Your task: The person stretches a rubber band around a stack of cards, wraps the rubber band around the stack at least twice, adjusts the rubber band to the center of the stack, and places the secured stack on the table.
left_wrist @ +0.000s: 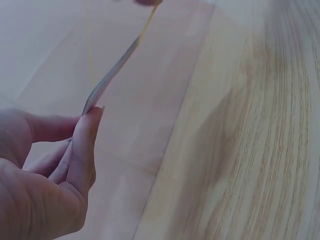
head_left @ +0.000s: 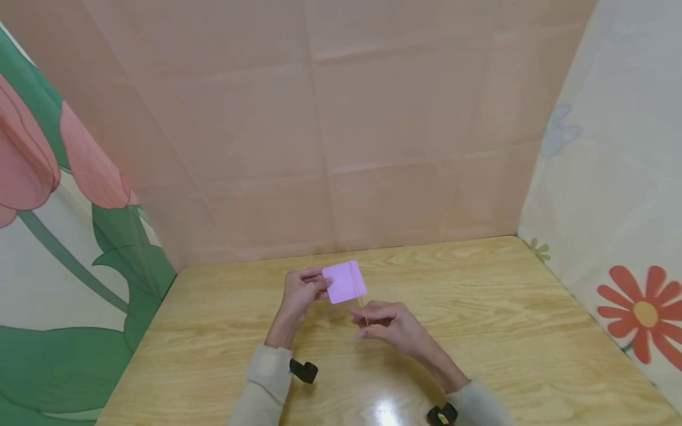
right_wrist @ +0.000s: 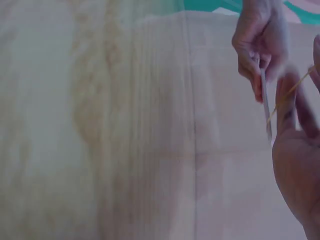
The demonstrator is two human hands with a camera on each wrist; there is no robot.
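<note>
Obs.: you hold the lilac card stack [head_left: 340, 285] above the wood-grain table [head_left: 213, 331], yr L hand [head_left: 301, 290] pinching its left edge. Yr R hand [head_left: 393, 323], just off the stack's near right corner, pinches the rubber band [left_wrist: 149, 22], which crosses the stack's face by its right edge. Step in hand, prob.: stretching band; on or off, can't tell. Next move likely calls for firm L grip, controlled R tension.
</note>
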